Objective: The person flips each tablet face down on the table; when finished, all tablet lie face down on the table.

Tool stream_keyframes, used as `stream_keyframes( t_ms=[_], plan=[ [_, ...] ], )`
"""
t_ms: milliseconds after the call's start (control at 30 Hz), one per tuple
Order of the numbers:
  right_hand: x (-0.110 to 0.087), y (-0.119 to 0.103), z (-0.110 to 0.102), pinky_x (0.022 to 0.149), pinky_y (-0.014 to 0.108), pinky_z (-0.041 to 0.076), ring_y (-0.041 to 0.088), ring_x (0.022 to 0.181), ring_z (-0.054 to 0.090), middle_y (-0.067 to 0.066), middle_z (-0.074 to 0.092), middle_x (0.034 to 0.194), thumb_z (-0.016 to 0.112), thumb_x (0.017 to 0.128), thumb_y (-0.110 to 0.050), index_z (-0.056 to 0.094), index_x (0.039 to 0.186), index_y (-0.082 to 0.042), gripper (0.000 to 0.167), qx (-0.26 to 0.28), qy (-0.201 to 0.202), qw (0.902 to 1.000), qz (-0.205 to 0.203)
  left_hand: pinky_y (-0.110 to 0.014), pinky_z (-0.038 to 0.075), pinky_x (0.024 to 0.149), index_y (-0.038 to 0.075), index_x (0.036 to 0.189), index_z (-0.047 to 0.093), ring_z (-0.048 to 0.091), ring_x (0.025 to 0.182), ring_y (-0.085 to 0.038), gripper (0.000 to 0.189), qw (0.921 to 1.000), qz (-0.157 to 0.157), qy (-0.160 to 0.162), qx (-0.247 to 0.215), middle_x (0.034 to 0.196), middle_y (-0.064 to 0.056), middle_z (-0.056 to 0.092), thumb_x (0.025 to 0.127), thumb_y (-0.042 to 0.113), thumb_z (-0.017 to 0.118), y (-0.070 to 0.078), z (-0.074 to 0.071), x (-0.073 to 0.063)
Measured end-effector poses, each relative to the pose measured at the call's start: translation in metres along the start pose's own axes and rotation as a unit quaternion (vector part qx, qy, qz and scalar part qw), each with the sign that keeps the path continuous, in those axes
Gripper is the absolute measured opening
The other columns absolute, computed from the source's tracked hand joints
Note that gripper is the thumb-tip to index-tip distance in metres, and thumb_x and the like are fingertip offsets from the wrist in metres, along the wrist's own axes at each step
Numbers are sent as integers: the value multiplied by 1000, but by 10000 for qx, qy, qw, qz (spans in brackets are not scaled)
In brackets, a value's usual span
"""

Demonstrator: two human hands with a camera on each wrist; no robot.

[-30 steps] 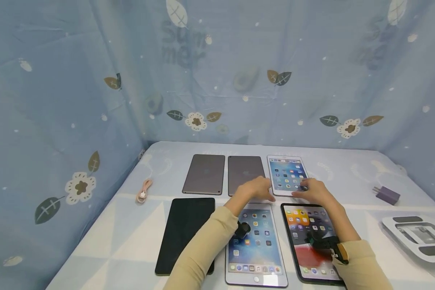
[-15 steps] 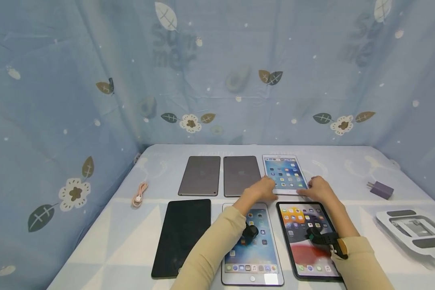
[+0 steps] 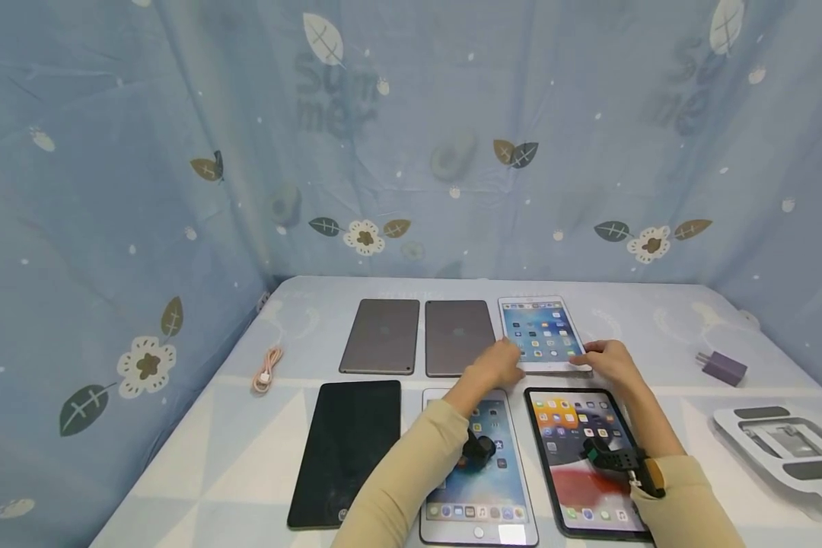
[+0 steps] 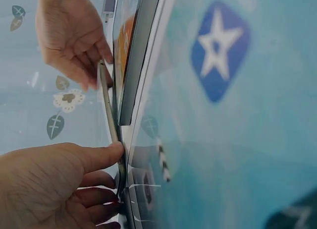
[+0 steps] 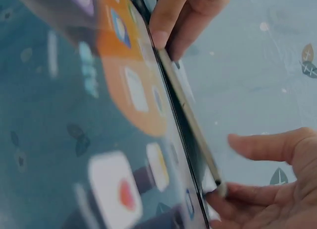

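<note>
A small white tablet (image 3: 540, 331) with its screen lit lies at the back right of the table, its near edge slightly raised. My left hand (image 3: 496, 365) grips its near left corner; in the left wrist view the thumb (image 4: 110, 153) presses on top with the fingers curled below. At the near right corner my right hand (image 3: 610, 360) holds it, the thumb over the front and the fingers under the edge. The right wrist view shows the tablet's thin side (image 5: 190, 120) tilted between both hands.
Two grey tablets (image 3: 380, 336) lie face down to the left. In front are a black tablet (image 3: 345, 449), a larger white tablet (image 3: 479, 487) and a black-rimmed tablet (image 3: 582, 457), under my forearms. A pink cable (image 3: 266, 371), a purple charger (image 3: 724, 368) and a white stand (image 3: 788, 441) sit at the sides.
My right hand has come from over the small white tablet's screen to its near right corner and taken hold. The tablet's near edge has lifted a little. My left hand stays at the left corner.
</note>
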State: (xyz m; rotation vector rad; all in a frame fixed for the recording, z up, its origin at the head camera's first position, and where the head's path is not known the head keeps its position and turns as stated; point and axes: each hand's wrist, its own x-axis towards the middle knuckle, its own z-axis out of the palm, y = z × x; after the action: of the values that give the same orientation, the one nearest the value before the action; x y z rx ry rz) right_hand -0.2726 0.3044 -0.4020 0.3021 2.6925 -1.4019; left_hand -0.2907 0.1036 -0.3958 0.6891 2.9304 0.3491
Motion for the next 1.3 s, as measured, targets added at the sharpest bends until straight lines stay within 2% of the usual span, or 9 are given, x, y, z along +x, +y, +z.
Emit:
stream_keyframes(
  t_ms=[133, 267, 400, 500, 600, 800, 1033, 1167, 1300],
  plan=[
    [-5, -4, -5, 104, 50, 40, 39, 116, 44, 39, 37, 137, 55, 92, -15, 34, 136, 20, 59, 379, 55, 9990, -211, -27, 49, 98, 7, 102, 71, 60, 119, -21, 22, 10000, 12, 64, -50, 141, -13, 52, 93, 25, 62, 1, 1, 0],
    [-4, -5, -10, 83, 24, 53, 13, 93, 58, 40, 41, 135, 50, 93, -6, 36, 134, 22, 52, 597, 7, 9967, -547, -27, 48, 99, 7, 93, 69, 56, 125, -24, 19, 9997, 21, 85, -233, 149, -17, 42, 94, 23, 60, 4, 3, 1],
    [-5, -9, -15, 73, 14, 54, -6, 79, 56, 41, 42, 135, 49, 93, -2, 34, 136, 22, 51, 882, -69, 9928, -805, -22, 52, 77, 6, 91, 68, 65, 101, -19, 20, 9983, -99, 129, -558, 139, -14, 54, 94, 24, 61, 6, 3, 0],
    [-4, -13, -19, 74, 14, 54, -7, 79, 57, 40, 43, 135, 51, 94, -4, 37, 136, 20, 50, 1004, 46, 9902, -972, -19, 46, 61, 5, 97, 69, 58, 74, -12, 19, 9968, -24, 226, -768, 113, -7, 65, 94, 23, 62, 9, 1, -2],
    [-2, -14, -23, 73, 13, 54, -4, 80, 60, 37, 49, 132, 57, 93, -10, 44, 134, 16, 50, 1116, 240, 9871, -1123, -18, 41, 53, 5, 96, 68, 51, 62, -9, 18, 9950, 187, 249, -952, 94, -4, 65, 95, 22, 60, 13, -1, -3],
    [-10, -23, -32, 75, 12, 53, -9, 83, 61, 36, 49, 134, 58, 96, -21, 44, 135, 15, 55, 1092, 145, 9808, -1609, -17, 41, 56, 7, 95, 66, 52, 69, -9, 19, 9922, 488, 272, -1113, 98, -5, 68, 96, 24, 58, 20, 0, -2],
    [-30, -42, -37, 75, 9, 50, -16, 83, 56, 37, 45, 136, 52, 99, -18, 42, 136, 16, 51, 676, 141, 9799, -1871, -15, 42, 64, 7, 104, 68, 53, 75, -8, 21, 9882, 570, 416, -1361, 105, -4, 70, 95, 25, 61, 29, 6, 2],
    [-30, -42, -38, 77, 8, 50, -15, 85, 58, 8, 64, 121, 52, 99, -20, 43, 135, 16, 51, 778, 82, 9761, -2029, -15, 42, 64, 7, 107, 68, 56, 76, -8, 23, 9869, 603, 419, -1437, 107, -4, 71, 94, 25, 62, 28, 5, 3],
    [-26, -39, -36, 80, 9, 49, -13, 89, 59, -26, 57, 101, 49, 101, -24, 40, 135, 19, 55, 1149, -462, 9702, -2084, -15, 46, 71, 6, 114, 67, 65, 90, -11, 27, 9842, 777, 342, -1551, 114, -6, 71, 95, 24, 60, 23, 1, 2]
  ],
)
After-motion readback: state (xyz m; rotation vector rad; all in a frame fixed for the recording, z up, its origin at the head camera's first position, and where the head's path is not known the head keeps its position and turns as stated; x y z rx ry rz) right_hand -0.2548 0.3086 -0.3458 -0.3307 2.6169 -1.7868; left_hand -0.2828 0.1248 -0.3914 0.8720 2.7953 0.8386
